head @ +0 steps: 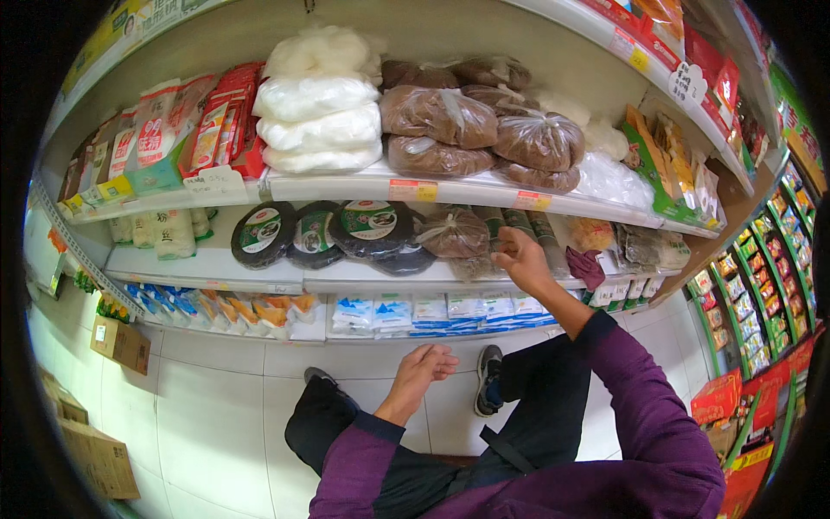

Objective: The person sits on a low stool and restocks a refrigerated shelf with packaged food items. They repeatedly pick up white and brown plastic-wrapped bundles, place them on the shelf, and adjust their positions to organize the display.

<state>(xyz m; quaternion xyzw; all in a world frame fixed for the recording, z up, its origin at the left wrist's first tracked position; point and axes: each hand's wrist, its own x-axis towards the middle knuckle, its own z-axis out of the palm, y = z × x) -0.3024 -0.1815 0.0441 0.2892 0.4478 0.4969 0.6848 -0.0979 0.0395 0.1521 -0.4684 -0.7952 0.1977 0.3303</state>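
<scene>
My right hand (pixel 524 261) reaches to the middle shelf, its fingers loosely curled and apart with nothing seen in them. Just left of it sits a tied clear plastic bag of brown granular food (pixel 456 232). Behind the hand lie long packs of dried noodles (pixel 545 233), partly hidden. Round dark packs with green and white labels (pixel 371 224) lean further left. My left hand (pixel 421 375) hangs over the floor in front of the lowest shelf, relaxed and holding nothing.
Above, a shelf bears stacked bags of white granules (pixel 318 123) and brown bags (pixel 441 117). A dark red cloth (pixel 585 266) drapes over the middle shelf's edge. White-and-blue packets (pixel 392 314) line the lowest shelf. Cardboard boxes (pixel 120 342) stand at left, snack racks (pixel 746 285) at right.
</scene>
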